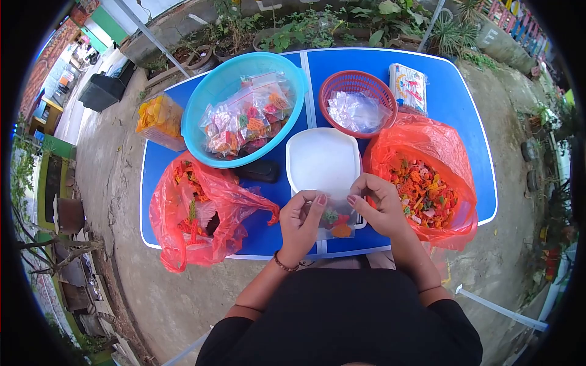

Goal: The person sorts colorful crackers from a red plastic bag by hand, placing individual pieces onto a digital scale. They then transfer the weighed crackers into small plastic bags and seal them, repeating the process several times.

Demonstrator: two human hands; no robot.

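Observation:
My left hand (300, 224) and my right hand (383, 208) are closed in a pinch at the two top corners of a small clear plastic bag (342, 231). Green, red and orange pieces lie in the bottom of the bag. It hangs over the near edge of a white plastic lid or tray (322, 160). To the right, close to my right hand, a red plastic bag (421, 137) stands open, full of colourful curly pieces (424, 192). Another red plastic bag (235, 213), partly folded over similar pieces, lies left of my left hand.
On the blue table (366, 58) stand a turquoise basin (192, 122) of filled bags and a red basket (357, 76) of clear bags. A printed pack (409, 88), a container of yellow pieces (160, 119) and a dark object (259, 171) are also there.

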